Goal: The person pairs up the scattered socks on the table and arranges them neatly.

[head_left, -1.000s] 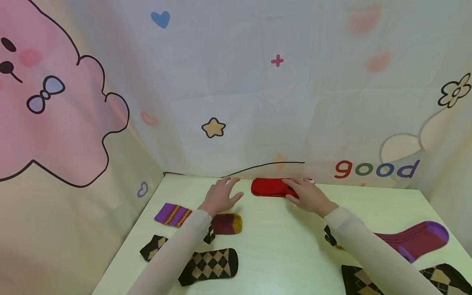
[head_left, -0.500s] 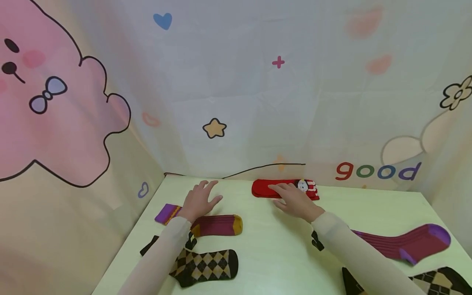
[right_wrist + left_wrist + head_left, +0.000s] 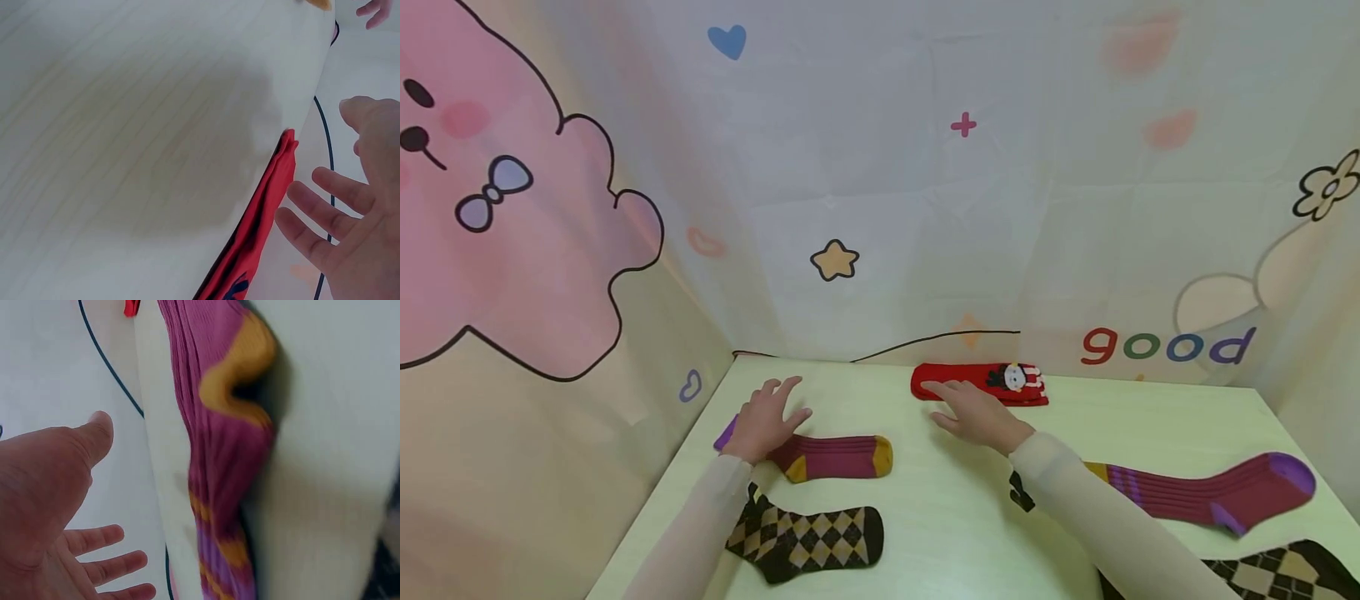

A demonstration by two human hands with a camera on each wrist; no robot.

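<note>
My left hand (image 3: 765,421) hovers with spread fingers over the cuff end of a maroon sock (image 3: 842,457) that has mustard heel and toe. In the left wrist view that sock (image 3: 219,444) lies apart from the fingers, and its striped purple cuff shows. At the back of the table a red sock (image 3: 958,379) with a cartoon figure lies flat. My right hand (image 3: 977,415) is at its left end, fingers loosely extended and holding nothing. The right wrist view has the red sock (image 3: 256,219) just beside the fingertips; whether they touch it I cannot tell.
An argyle sock (image 3: 827,537) lies at the front left. On the right are a maroon sock with purple heel and toe (image 3: 1195,496) and another argyle sock (image 3: 1292,571), both partly under the right sleeve (image 3: 1105,508). A printed curtain (image 3: 895,192) hangs behind the table (image 3: 955,533).
My left hand has moved left and nearer, over the maroon sock's cuff. My right hand has slid left along the red sock, uncovering its cartoon end. The socks stay in place.
</note>
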